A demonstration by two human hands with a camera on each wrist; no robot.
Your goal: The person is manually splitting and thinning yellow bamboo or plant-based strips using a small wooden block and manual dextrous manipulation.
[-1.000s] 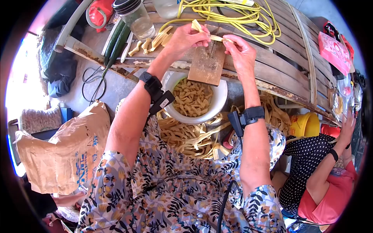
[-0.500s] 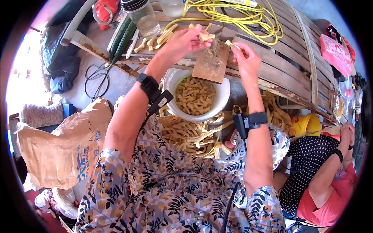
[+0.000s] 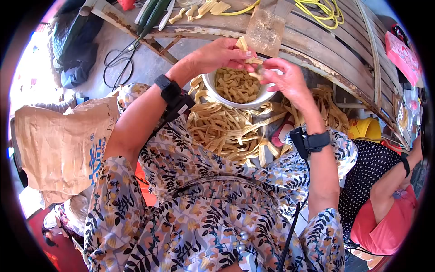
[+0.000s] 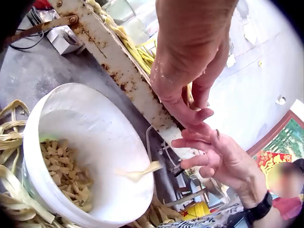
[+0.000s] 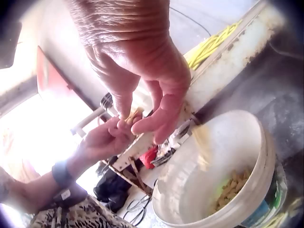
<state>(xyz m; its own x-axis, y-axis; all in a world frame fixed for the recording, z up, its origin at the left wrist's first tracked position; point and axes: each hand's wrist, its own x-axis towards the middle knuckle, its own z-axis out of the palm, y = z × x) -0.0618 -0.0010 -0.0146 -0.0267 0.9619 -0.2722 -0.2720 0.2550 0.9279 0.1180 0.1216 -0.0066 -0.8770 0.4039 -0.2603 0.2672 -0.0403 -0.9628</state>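
Observation:
My left hand point(image 3: 226, 56) pinches a flat, pale yellow strip point(image 3: 242, 44), one end standing up past the fingers. Close beside it, my right hand point(image 3: 285, 79) has its fingers loosely spread, with nothing gripped between them in the left wrist view. A short cut piece point(image 4: 137, 172), blurred, is in the air over the mouth of the white bucket point(image 4: 40, 114). Many short pieces point(image 3: 235, 86) of the same strip material lie inside the bucket, below both hands. The wooden board point(image 3: 265, 34) sits on the bench edge just beyond the hands.
A slatted bench point(image 3: 326, 61) with a rusty edge runs across the back, holding cucumbers point(image 3: 152, 18), a knife point(image 3: 166, 16) and yellow cord point(image 3: 321, 11). Long strips point(image 3: 226, 129) are heaped on the floor around the bucket. A paper sack point(image 3: 63, 149) stands left; another person point(image 3: 385, 208) sits right.
Both hands have come down from over the board to above the bucket. The right hand has let go of its small piece, which is falling. The left hand still holds its strip.

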